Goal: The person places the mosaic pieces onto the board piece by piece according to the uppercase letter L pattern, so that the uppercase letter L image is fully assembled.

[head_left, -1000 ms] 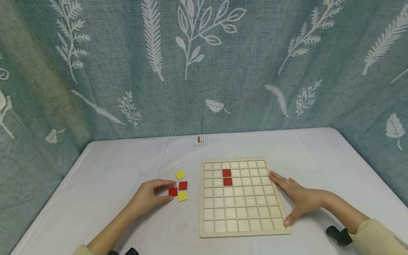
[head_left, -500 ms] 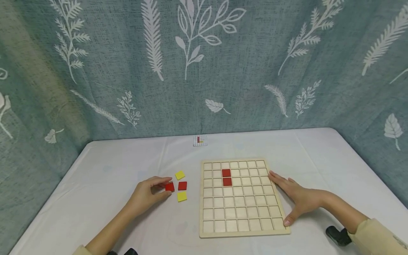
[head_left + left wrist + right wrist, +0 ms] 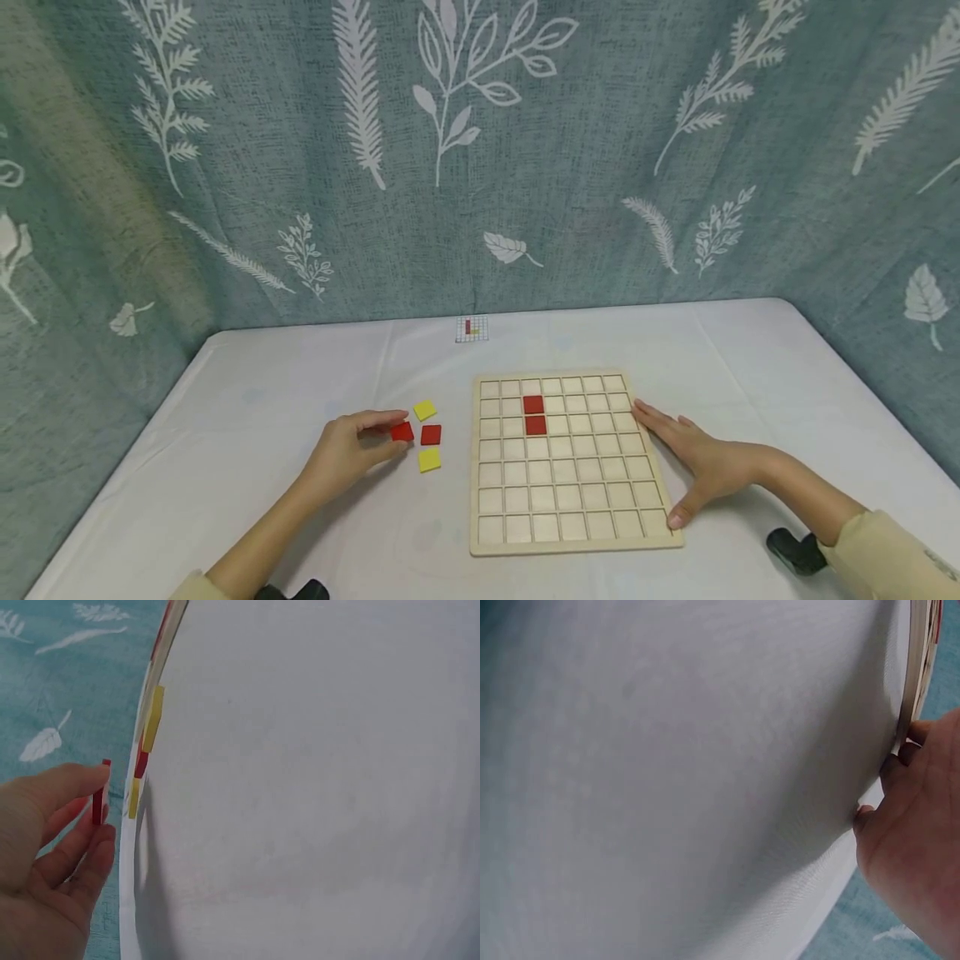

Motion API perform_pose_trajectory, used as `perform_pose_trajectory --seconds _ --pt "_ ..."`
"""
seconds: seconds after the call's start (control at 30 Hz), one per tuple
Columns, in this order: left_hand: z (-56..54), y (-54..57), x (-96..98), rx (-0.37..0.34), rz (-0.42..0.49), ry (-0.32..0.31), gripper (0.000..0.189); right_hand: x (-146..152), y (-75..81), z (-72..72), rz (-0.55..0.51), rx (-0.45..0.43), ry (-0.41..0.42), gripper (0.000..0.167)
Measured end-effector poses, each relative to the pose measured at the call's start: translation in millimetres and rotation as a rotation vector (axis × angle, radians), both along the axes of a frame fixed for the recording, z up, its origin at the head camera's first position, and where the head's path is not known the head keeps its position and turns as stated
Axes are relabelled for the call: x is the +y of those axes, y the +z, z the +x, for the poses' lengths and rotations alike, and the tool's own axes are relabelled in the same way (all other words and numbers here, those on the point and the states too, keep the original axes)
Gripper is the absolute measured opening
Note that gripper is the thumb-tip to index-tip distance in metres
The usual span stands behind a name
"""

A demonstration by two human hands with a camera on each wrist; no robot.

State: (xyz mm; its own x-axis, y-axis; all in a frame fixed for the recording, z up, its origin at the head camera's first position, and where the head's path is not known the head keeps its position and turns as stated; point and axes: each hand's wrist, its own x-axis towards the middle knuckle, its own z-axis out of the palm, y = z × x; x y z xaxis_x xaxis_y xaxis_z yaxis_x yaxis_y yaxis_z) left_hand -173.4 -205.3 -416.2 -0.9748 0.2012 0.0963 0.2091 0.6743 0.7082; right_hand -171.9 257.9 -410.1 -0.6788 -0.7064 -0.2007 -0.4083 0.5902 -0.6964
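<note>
Left grip [image 3: 343, 452] pinches a red tile [image 3: 402, 432] (only left wrist shows it lifted); spread right grip [image 3: 708, 467] touches board [image 3: 566, 473].

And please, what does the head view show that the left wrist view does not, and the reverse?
Only the head view: the right hand at the board, the board's whole grid, and the small card behind it.

Only the left wrist view: the held red tile seen thinly edge-on, with a gap between it and the white table.

Both: the left hand pinching that tile, two yellow tiles, another red tile, and the curtain.
</note>
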Motion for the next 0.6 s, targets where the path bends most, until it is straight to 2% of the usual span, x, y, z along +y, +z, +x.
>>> perform_pose_trajectory --seconds 0.2,0.37,0.47,0.6 --pt "0.6 7.2 2.7 -0.014 -0.007 0.024 0.038 -1 1.3 0.5 -0.003 -0.001 0.003 0.128" --pt "-0.5 10.9 6.2 0.004 -0.006 0.021 0.035 0 2.1 0.3 -0.007 0.004 0.01 0.127" --pt "-3.6 13.1 10.3 0.015 -0.002 0.014 0.036 0 2.7 0.4 -0.01 -0.002 0.011 0.127" --pt "-9.1 15.2 19.8 -0.007 0.017 0.005 0.034 0 2.9 1.0 -0.011 -0.014 0.009 0.127"
